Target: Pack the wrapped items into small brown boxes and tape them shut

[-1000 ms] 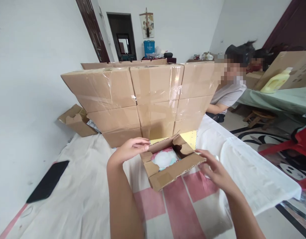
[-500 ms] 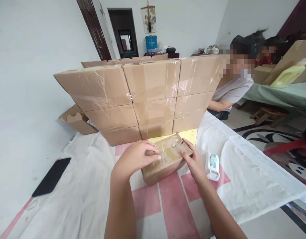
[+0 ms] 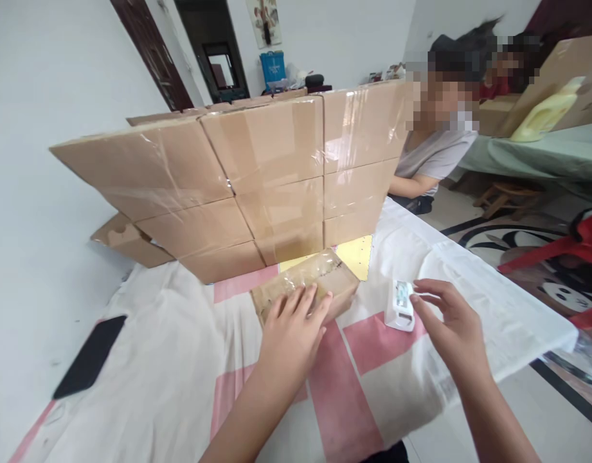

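Cardboard box [image 3: 324,273] is lying on the cloth [image 3: 341,405]; the left hand [image 3: 292,331], spread, ungrasping, is apparently steadying its top; the right hand [image 3: 450,321], fingers parted, is hovering beside a white device [image 3: 400,305], contact unclear.

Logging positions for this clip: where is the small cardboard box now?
In the head view, the box sits just below the picture's middle, under the left hand, in front of the stacked boxes, left of the white item.
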